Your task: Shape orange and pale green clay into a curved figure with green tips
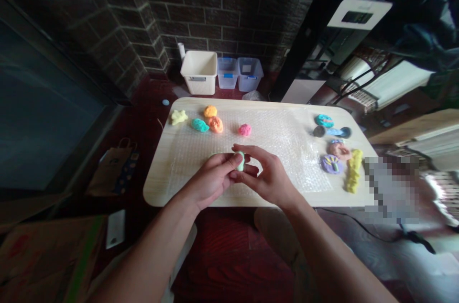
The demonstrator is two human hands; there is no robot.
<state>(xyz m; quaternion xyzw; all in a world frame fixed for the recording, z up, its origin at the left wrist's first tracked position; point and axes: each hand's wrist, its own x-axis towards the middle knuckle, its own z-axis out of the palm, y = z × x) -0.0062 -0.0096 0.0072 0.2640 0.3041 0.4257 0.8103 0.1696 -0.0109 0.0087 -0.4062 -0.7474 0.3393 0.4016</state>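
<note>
A small pale green lump of modelling clay point(240, 161) is between my two hands, above the near middle of the table. My left hand point(218, 171) grips it, with the thumb pressed on its face. My right hand point(267, 171) curves round it from the other side, index finger along its top and thumb below. Whether each right fingertip touches the clay is hard to tell. Beyond the hands lies a pink clay ball point(245, 129). Farther left are an orange-yellow lump point(210, 111), a salmon lump point(215, 124), a teal lump point(200, 125) and a pale yellow piece point(179, 117).
Bubble wrap point(279, 135) covers much of the pale wooden table point(158, 178). At its right end lie a teal disc point(324, 120), a blue dumbbell-like piece point(332, 132), a brownish ring point(339, 150), a purple disc point(332, 164) and a yellow strip point(354, 171). Bins point(199, 73) stand behind.
</note>
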